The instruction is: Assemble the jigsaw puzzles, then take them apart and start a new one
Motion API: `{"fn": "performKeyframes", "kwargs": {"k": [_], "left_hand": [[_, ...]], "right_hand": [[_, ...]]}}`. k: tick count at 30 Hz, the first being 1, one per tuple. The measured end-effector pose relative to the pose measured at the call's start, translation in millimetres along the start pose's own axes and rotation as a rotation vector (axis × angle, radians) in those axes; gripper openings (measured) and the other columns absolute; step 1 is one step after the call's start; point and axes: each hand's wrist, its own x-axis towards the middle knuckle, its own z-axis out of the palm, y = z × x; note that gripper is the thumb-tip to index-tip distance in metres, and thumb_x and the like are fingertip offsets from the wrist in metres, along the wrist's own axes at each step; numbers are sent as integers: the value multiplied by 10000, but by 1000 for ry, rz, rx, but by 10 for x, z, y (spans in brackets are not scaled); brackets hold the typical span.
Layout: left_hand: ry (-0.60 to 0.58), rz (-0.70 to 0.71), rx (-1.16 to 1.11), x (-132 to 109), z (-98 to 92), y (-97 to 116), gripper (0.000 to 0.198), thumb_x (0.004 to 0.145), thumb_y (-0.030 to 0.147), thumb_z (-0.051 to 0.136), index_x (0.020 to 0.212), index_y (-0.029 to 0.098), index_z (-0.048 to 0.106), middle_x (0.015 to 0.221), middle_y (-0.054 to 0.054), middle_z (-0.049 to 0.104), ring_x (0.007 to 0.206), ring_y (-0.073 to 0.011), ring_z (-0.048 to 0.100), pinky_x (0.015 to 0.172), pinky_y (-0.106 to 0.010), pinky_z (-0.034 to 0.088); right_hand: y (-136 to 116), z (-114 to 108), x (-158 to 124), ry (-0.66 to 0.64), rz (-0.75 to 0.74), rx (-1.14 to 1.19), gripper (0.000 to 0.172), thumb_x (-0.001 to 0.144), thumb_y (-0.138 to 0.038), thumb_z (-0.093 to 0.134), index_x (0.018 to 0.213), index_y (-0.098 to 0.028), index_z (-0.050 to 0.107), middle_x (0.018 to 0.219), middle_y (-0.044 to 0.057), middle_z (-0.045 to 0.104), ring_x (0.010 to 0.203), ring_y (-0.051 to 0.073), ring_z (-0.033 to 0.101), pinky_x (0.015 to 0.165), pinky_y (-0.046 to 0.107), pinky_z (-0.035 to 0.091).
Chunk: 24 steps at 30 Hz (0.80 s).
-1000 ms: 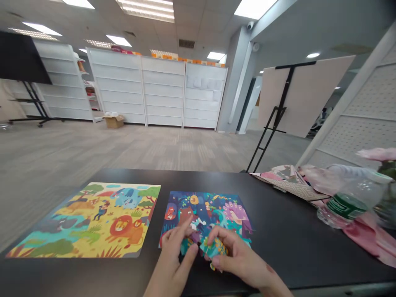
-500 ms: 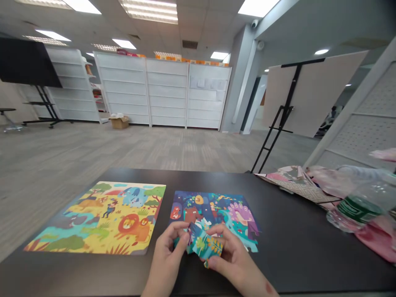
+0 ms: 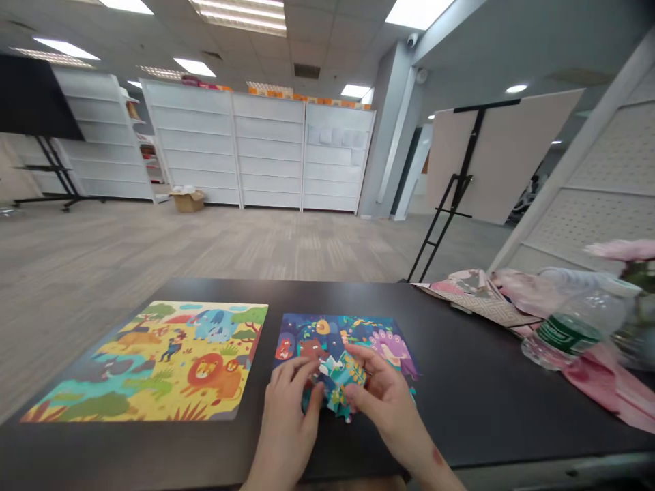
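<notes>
No words, numbers or brand could be read. The green label (image 3: 564, 334) on the plastic water bottle (image 3: 576, 334) at three o'clock was too blurred, and the papers (image 3: 332, 136) on the white shelving (image 3: 266, 153) at twelve o'clock showed nothing legible.

Left hand (image 3: 287, 402) curved, fingers forward, right hand (image 3: 383, 402) just beside it, fingertips pinched, both forearms (image 3: 417, 447) angled inward

Left hand (image 3: 285, 409), right hand (image 3: 383, 409) gripping teal puzzle pieces (image 3: 338, 385), peacock puzzle (image 3: 312, 334) beneath, lion puzzle (image 3: 153, 361) beside, black table (image 3: 460, 389)
</notes>
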Motion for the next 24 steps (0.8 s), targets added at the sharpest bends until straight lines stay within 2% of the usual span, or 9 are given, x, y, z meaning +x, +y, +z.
{"fn": "performKeyframes", "kwargs": {"k": [3, 5, 7, 9, 12, 14, 17, 20, 24], "left_hand": [[20, 40, 92, -48, 19, -59, 391, 1007, 280, 396, 1350, 256, 582, 1344, -100, 604, 1263, -282, 524, 1050, -512, 431], [-25, 66, 189, -91, 19, -113, 446, 1001, 307, 433, 1440, 261, 499, 1396, -101, 585, 1295, -290, 508, 1045, -513, 433], [-96, 92, 308, -126, 25, -161, 526, 977, 329, 501, 1496, 273, 441, 1423, -101, 580, 1299, -310, 509, 1020, -511, 441], [-145, 102, 391, -148, 39, -194, 572, 941, 313, 560, 1500, 284, 447, 1401, -103, 602, 1276, -321, 531, 1001, -496, 444], [-153, 100, 417, -172, 62, -225, 579, 856, 235, 635, 1425, 297, 549, 1313, -102, 640, 1236, -329, 562, 1005, -485, 436], [-153, 116, 339, -196, 68, -239, 579, 823, 189, 639, 1389, 297, 582, 1288, -105, 622, 1225, -324, 570, 1011, -475, 445], [-178, 137, 115, -234, 55, -243, 534, 864, 176, 582, 1384, 298, 574, 1292, -109, 559, 1195, -279, 586, 984, -403, 499], [-189, 153, -24, -239, 5, -209, 448, 931, 179, 497, 1345, 318, 600, 1239, -97, 554, 1153, -248, 601, 976, -362, 516], [-170, 125, -68, -198, -116, -158, 391, 982, 220, 462, 1334, 311, 608, 1192, -90, 576, 1127, -241, 616, 972, -359, 522]], "right_hand": [[99, -17, 60, 9, -72, -418, 424, 884, -390, 676, 1276, -231, 645, 1277, 119, 661, 1179, 292, 604, 1050, 476, 456], [150, -41, 86, -7, -71, -740, 464, 862, -346, 689, 1303, -207, 657, 1379, 139, 610, 1324, 335, 494, 1148, 535, 342], [175, -60, 96, -34, -28, -900, 575, 836, -347, 709, 1374, -170, 611, 1434, 161, 570, 1384, 363, 428, 1173, 557, 301], [173, -64, 85, -63, 7, -909, 616, 834, -317, 700, 1415, -163, 569, 1418, 157, 587, 1369, 351, 452, 1166, 532, 326], [155, -41, 22, -46, 28, -847, 638, 802, -237, 687, 1425, -198, 554, 1383, 126, 606, 1337, 321, 487, 1154, 491, 352], [151, -20, -41, -29, 56, -793, 670, 790, -221, 682, 1442, -197, 530, 1382, 120, 589, 1340, 305, 484, 1157, 461, 354], [164, 2, -128, -7, 80, -700, 688, 777, -205, 683, 1445, -219, 521, 1368, 104, 569, 1318, 281, 500, 1138, 409, 379], [188, 4, -175, 23, 44, -615, 614, 758, -161, 675, 1358, -264, 592, 1290, 70, 597, 1240, 262, 543, 1084, 383, 420], [241, -62, -191, 104, 3, -463, 374, 794, -185, 662, 1163, -248, 661, 1173, 45, 653, 1123, 248, 599, 1011, 366, 455]]}}
